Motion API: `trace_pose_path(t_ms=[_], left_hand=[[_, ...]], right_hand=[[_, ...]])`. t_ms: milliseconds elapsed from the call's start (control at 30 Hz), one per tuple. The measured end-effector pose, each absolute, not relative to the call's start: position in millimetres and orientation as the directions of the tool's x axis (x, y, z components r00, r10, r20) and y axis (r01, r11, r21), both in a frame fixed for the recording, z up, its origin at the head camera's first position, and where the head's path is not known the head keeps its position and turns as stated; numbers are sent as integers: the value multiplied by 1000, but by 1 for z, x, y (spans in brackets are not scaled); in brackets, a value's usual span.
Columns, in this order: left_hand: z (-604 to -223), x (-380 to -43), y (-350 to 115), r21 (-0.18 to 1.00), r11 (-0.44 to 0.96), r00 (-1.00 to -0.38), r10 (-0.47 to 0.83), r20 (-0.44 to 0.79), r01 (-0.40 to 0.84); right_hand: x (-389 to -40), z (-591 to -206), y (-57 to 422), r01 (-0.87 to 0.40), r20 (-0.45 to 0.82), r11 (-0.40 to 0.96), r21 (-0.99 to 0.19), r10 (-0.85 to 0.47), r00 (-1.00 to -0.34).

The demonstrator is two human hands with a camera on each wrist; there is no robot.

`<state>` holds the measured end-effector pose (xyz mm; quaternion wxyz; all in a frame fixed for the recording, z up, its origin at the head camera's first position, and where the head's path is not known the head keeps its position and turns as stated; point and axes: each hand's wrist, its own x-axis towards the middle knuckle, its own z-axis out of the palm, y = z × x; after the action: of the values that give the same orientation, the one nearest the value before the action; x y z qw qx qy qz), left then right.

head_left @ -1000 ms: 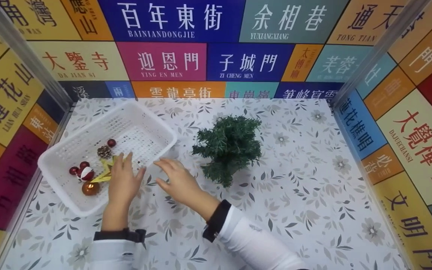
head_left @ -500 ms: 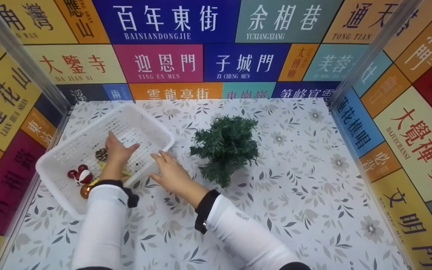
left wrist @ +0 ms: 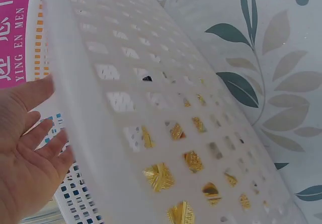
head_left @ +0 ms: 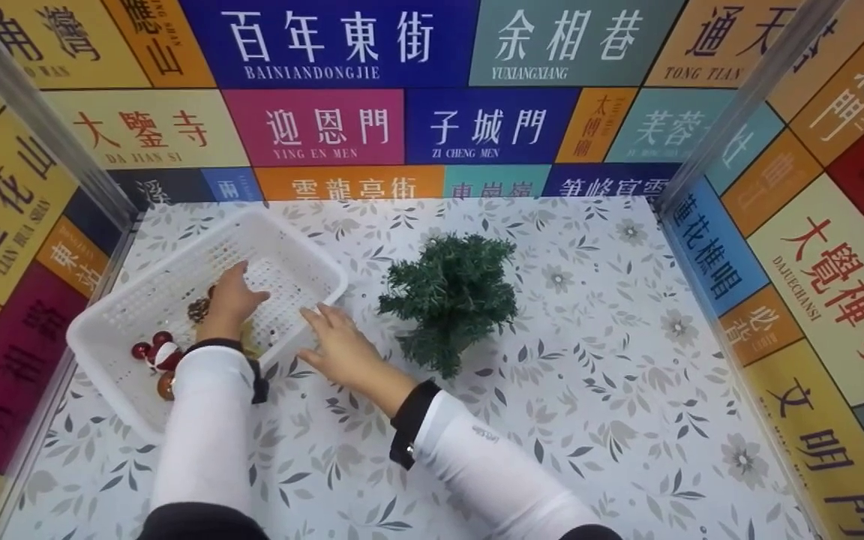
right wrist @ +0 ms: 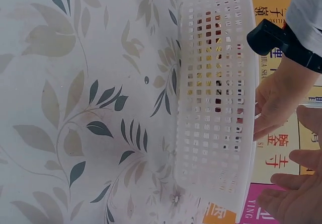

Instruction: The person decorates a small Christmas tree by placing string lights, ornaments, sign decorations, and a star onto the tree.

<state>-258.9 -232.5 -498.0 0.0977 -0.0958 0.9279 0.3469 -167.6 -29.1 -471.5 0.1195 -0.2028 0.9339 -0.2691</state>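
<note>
My left hand (head_left: 231,300) reaches down into the white plastic basket (head_left: 331,289); in the left wrist view its fingers are loosely bent, with nothing seen between them. The pinecone (head_left: 198,310) lies beside it, and a small dark red ball (head_left: 211,291) is mostly covered by the hand. Under the wrist, a gold star (head_left: 250,342) is largely hidden. A red-and-white ball (head_left: 165,357), small red balls (head_left: 163,339) and a copper-orange ball (head_left: 166,385) lie nearer the basket's left end. My right hand (head_left: 346,352) hovers by the basket's right side, its fingers spread and holding nothing.
A small green artificial Christmas tree (head_left: 451,296) stands on the flowered tablecloth (head_left: 597,405), right of the basket. Printed panels (head_left: 312,127) wall in the back and both sides, with clear posts (head_left: 747,97) at the corners.
My left hand has moved from above the gold star farther into the basket, now over the small dark red ball. The right hand has shifted only slightly.
</note>
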Motion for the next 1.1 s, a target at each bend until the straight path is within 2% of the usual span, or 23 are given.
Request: trace_pose_path(t_ms=[100, 200, 400, 500, 633, 767, 900, 1000, 1100], left_hand=[[-497, -255, -230, 624, 740, -966, -150, -208, -250], [-493, -249, -224, 638, 744, -980, -126, -157, -198], [-482, -227, -203, 565, 825, -996, 32, -84, -21], [-481, -213, -194, 591, 805, -996, 89, -24, 58], [-482, -193, -182, 584, 788, -981, 169, 97, 194], [-483, -175, -171, 449, 823, -936, 280, 213, 348], [-486, -164, -166, 283, 861, -893, 344, 288, 423], [-489, -158, -163, 166, 850, -835, 420, 355, 499], [-493, -156, -160, 110, 788, -751, 521, 406, 606]], right_hand=[[-169, -470, -30, -310, -117, 767, -562, -444, -888], [-169, -470, -29, -307, -113, 759, -574, -445, -888], [-170, -473, -27, -304, -98, 728, -614, -453, -886], [-171, -474, -26, -300, -88, 706, -641, -456, -886], [-172, -475, -25, -233, -69, 624, -746, -421, -905], [-173, -474, -25, -122, -58, 478, -870, -346, -936], [-174, -474, -24, -57, -70, 398, -916, -297, -952], [-177, -475, -22, -16, -91, 387, -922, -257, -962], [-180, -478, -20, 13, -94, 351, -936, -214, -972]])
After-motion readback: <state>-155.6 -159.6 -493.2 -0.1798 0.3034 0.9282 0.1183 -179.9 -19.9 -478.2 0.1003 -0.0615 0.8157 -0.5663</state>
